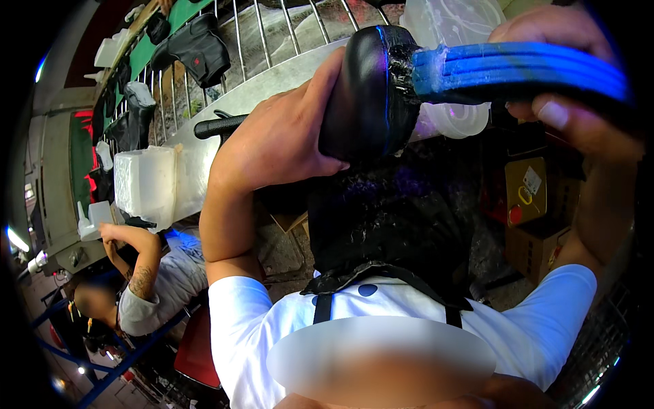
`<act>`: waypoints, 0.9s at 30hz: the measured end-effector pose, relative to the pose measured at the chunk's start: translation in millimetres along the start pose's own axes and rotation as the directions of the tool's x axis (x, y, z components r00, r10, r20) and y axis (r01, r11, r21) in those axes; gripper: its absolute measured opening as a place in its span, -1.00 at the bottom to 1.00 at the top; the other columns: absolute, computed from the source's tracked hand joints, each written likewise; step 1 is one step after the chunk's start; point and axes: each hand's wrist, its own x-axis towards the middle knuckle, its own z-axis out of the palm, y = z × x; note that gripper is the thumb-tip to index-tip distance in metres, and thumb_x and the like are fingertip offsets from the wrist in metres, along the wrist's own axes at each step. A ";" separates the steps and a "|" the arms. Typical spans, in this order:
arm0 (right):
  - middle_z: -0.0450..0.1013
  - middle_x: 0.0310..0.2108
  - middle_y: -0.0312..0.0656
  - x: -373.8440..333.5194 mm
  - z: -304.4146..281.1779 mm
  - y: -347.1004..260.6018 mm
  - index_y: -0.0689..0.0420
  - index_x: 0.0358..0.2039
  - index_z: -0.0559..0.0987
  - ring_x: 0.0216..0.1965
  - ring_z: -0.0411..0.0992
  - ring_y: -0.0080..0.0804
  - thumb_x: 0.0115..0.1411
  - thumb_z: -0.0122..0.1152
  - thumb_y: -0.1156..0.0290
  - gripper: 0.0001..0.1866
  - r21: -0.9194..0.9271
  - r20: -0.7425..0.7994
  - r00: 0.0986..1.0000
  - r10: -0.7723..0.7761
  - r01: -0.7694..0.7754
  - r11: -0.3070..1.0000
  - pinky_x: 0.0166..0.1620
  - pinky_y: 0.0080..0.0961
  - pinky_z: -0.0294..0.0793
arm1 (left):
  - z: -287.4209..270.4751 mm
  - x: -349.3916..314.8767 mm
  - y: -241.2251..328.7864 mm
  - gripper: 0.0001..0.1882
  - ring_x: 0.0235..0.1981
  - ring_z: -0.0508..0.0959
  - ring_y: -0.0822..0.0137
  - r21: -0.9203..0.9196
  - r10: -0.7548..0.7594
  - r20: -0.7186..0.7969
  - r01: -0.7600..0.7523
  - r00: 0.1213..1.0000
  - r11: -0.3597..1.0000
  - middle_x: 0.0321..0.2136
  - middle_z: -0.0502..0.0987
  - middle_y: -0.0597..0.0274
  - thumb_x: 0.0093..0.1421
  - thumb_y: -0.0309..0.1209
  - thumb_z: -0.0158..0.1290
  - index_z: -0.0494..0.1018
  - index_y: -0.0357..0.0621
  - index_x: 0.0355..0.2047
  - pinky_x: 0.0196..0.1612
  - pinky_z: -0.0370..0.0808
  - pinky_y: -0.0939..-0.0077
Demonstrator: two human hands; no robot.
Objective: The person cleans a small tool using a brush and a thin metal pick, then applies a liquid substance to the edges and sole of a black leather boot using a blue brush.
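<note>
My left hand [272, 133] wraps round a rounded, smooth black shoe [354, 95] from its left side, the thumb underneath. A thin blue line runs along the shoe's right side. My right hand [579, 88] is closed round a ridged blue handle of what looks like a brush [504, 68]. Its dark, clotted bristle end presses against the shoe near the blue line. Pale dried residue coats the handle's left end. Behind the handle stands a translucent plastic tub [453, 31], partly covered by the brush and my right hand.
Beyond my left hand, a metal rod rack [262, 31] carries a black shoe [197, 53]. A whitish block-shaped container [144, 180] and a black handle [216, 127] lie nearer. Another person [153, 273] works at the left. Cardboard boxes [535, 249] stand low on the right.
</note>
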 end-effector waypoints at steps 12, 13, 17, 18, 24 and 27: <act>0.53 -0.26 0.06 12.9 -13.4 0.4 0.38 -0.06 0.49 -0.34 0.55 -0.28 0.18 0.26 0.38 -0.61 0.180 -0.139 0.988 0.073 -0.047 0.983 -0.23 -0.40 0.59 | 0.4 -2.0 0.5 0.14 -0.08 0.49 -0.27 -0.063 -0.038 -0.010 0.037 0.999 0.997 -0.09 0.52 -0.17 -0.29 -0.28 0.45 0.08 -0.23 0.29 -0.07 0.49 0.09; 0.53 -0.25 0.06 13.7 -13.6 0.7 0.38 -0.06 0.49 -0.34 0.55 -0.28 0.18 0.26 0.38 -0.61 0.187 -0.138 0.988 0.069 -0.042 0.982 -0.22 -0.40 0.58 | -0.3 -1.6 0.9 0.17 -0.09 0.51 -0.26 -0.048 -0.014 -0.014 0.014 1.000 0.999 -0.11 0.53 -0.19 -0.28 -0.32 0.44 0.01 -0.22 0.31 -0.08 0.50 0.09; 0.52 -0.24 0.06 12.5 -11.6 1.7 0.36 -0.05 0.49 -0.32 0.54 -0.28 0.19 0.26 0.36 -0.60 0.166 -0.109 0.992 0.056 -0.038 0.985 -0.20 -0.40 0.57 | -2.3 0.1 2.0 0.23 -0.09 0.54 -0.25 -0.016 0.019 -0.005 -0.019 1.000 1.000 -0.15 0.54 -0.22 -0.25 -0.41 0.41 -0.12 -0.19 0.37 -0.11 0.51 0.10; 0.52 -0.23 0.06 11.3 -10.3 2.2 0.36 -0.05 0.49 -0.32 0.54 -0.28 0.19 0.26 0.36 -0.60 0.154 -0.098 0.994 0.049 -0.033 0.988 -0.20 -0.40 0.57 | -2.4 -0.3 2.2 0.23 -0.09 0.54 -0.24 -0.012 0.010 0.003 -0.010 1.000 1.000 -0.14 0.54 -0.22 -0.24 -0.41 0.41 -0.12 -0.18 0.37 -0.11 0.51 0.10; 0.51 -0.21 0.05 0.6 -5.4 -2.8 0.33 -0.03 0.48 -0.29 0.53 -0.27 0.21 0.26 0.33 -0.59 -0.049 0.007 0.999 -0.038 0.038 0.998 -0.17 -0.39 0.55 | -3.4 0.8 3.5 0.23 -0.11 0.55 -0.25 -0.019 -0.009 0.014 0.010 1.000 1.000 -0.17 0.55 -0.22 -0.25 -0.41 0.41 -0.12 -0.12 0.38 -0.13 0.52 0.09; 0.50 -0.20 0.05 -3.9 2.7 -10.4 0.32 -0.02 0.47 -0.27 0.53 -0.27 0.21 0.26 0.32 -0.59 -0.218 0.077 0.991 -0.110 0.124 0.968 -0.15 -0.38 0.55 | -2.2 1.5 0.6 0.24 -0.14 0.55 -0.26 -0.008 0.012 -0.004 -0.012 1.000 1.000 -0.18 0.56 -0.22 -0.25 -0.40 0.41 -0.13 -0.13 0.37 -0.14 0.53 0.09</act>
